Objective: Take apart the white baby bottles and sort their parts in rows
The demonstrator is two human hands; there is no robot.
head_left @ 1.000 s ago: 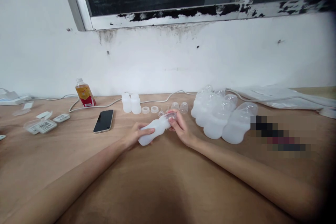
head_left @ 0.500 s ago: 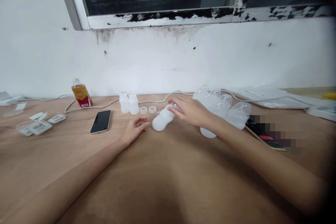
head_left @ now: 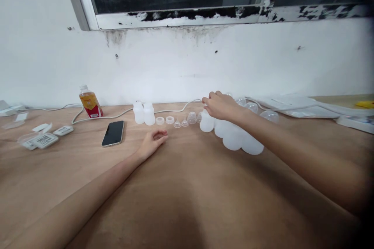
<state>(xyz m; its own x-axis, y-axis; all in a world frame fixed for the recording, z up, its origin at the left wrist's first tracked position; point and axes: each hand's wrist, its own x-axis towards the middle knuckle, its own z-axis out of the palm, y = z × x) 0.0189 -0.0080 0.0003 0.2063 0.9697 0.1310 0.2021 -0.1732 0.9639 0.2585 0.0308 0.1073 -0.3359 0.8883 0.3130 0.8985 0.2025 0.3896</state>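
My right hand [head_left: 220,105] is over a white bottle [head_left: 207,123] at the left end of a cluster of white bottles [head_left: 232,140] with clear domed tops; its fingers are bent round the bottle's top, partly hidden. My left hand [head_left: 153,142] rests on the table with curled fingers, thumb and fingertips close together, nothing visible between them. Behind it stand two white bottles [head_left: 144,114] without domes. To their right lie two white rings [head_left: 165,120], two clear nipples [head_left: 180,123] and a clear dome [head_left: 192,118], with another dome partly hidden beside the bottle.
A phone [head_left: 113,133] lies at left, near a drink bottle [head_left: 90,103]. Labelled flat cases [head_left: 45,140] lie at the far left. A white cable [head_left: 117,116] runs along the wall. Clear plastic bags [head_left: 295,107] lie at the back right.
My right hand has moved right with the tilted bottle, which now stands upright against the cluster. The nipples and domes behind it have come into view. My left hand has barely moved.
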